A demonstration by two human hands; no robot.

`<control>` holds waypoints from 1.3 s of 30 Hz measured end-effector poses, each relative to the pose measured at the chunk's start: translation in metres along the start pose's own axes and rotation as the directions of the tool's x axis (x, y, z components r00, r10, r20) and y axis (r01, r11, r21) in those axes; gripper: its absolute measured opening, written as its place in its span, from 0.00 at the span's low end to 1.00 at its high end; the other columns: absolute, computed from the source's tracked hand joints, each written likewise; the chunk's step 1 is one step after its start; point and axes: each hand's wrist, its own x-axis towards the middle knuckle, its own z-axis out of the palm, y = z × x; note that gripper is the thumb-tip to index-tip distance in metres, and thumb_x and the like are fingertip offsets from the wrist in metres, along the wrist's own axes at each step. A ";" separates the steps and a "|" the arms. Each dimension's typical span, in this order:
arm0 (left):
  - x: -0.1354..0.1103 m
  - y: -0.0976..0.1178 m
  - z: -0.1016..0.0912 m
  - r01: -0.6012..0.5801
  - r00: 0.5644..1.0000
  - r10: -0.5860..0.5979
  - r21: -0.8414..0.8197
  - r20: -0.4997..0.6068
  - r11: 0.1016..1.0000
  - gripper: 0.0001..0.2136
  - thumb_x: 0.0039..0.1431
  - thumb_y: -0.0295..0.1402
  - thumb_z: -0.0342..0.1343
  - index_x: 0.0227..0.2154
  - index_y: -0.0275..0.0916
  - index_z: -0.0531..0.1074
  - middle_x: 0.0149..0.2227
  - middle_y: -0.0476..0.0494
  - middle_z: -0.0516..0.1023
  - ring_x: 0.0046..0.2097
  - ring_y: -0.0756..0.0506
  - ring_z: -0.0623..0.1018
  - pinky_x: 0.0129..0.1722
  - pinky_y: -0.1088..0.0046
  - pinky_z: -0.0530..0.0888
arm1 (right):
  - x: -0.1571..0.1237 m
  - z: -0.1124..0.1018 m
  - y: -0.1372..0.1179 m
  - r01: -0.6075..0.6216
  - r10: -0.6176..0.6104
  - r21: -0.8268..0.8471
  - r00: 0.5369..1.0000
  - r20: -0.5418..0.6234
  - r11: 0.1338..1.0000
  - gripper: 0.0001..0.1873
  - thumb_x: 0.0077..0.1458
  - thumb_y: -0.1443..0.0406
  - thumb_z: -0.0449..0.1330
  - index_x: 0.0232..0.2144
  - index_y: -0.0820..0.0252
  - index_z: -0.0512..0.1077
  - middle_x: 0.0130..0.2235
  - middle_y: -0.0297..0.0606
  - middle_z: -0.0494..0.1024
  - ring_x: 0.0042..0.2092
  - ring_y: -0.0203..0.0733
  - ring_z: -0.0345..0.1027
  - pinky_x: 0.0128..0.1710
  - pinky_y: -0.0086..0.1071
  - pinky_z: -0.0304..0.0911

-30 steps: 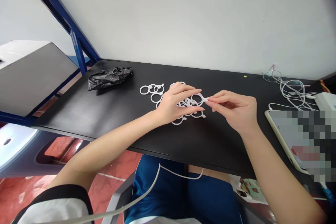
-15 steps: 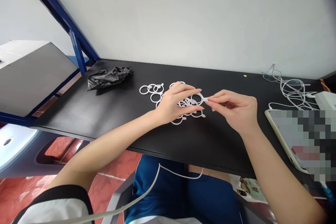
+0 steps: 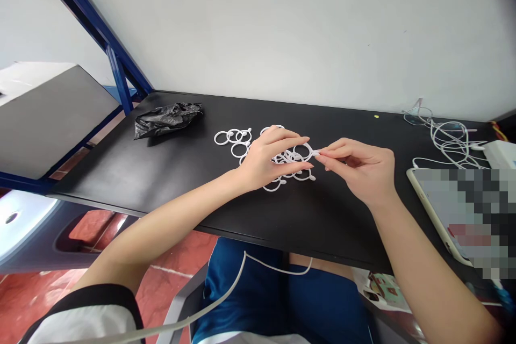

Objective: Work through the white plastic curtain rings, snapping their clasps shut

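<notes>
Between the thumb and fingertips of my right hand [image 3: 357, 166] is the small tab end of a white plastic ring [image 3: 303, 144]; the fingers are pinched closed on it. My left hand [image 3: 264, 158] is held over a pile of similar white rings [image 3: 272, 189], with thumb and fingers spread on either side of the pinched ring. Whether its fingertips touch that ring I cannot tell. Part of the pile is hidden under this hand. More loose white rings [image 3: 221, 138], each with a small knob or tab, lie just left of the pile on the black table [image 3: 181, 172].
A crumpled black plastic bag [image 3: 167, 120] lies at the back left. On the right are a phone [image 3: 431, 199] in a pale case, tangled white cables [image 3: 451, 140] and eyeglasses [image 3: 417, 115]. A white cable [image 3: 226, 295] crosses my lap. The wall [image 3: 282, 32] borders the table's back.
</notes>
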 end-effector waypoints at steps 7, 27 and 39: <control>0.000 0.001 0.000 0.001 1.000 -0.001 -0.017 -0.002 1.000 0.18 0.58 0.44 0.64 0.46 0.37 0.77 0.40 0.38 0.81 0.39 0.46 0.78 0.40 0.67 0.74 | 0.000 0.000 0.000 0.001 -0.001 -0.017 1.000 -0.007 1.000 0.04 0.51 0.65 0.70 0.26 0.52 0.80 0.28 0.35 0.80 0.29 0.40 0.73 0.27 0.35 0.71; 0.000 -0.002 0.001 -0.047 0.998 0.046 -0.040 -0.033 0.998 0.19 0.57 0.45 0.65 0.43 0.36 0.75 0.37 0.41 0.82 0.37 0.47 0.78 0.40 0.68 0.72 | 0.000 -0.001 0.003 -0.011 0.010 0.053 1.000 0.020 0.999 0.04 0.51 0.67 0.70 0.28 0.51 0.81 0.31 0.34 0.81 0.32 0.41 0.75 0.28 0.34 0.72; -0.005 -0.007 0.005 -0.022 0.995 0.012 0.105 0.095 0.994 0.10 0.61 0.38 0.58 0.40 0.37 0.74 0.36 0.44 0.80 0.39 0.46 0.76 0.43 0.66 0.69 | 0.002 -0.004 0.006 -0.223 0.216 -0.095 0.973 -0.075 0.970 0.02 0.51 0.66 0.66 0.31 0.55 0.80 0.31 0.34 0.81 0.29 0.37 0.74 0.31 0.32 0.72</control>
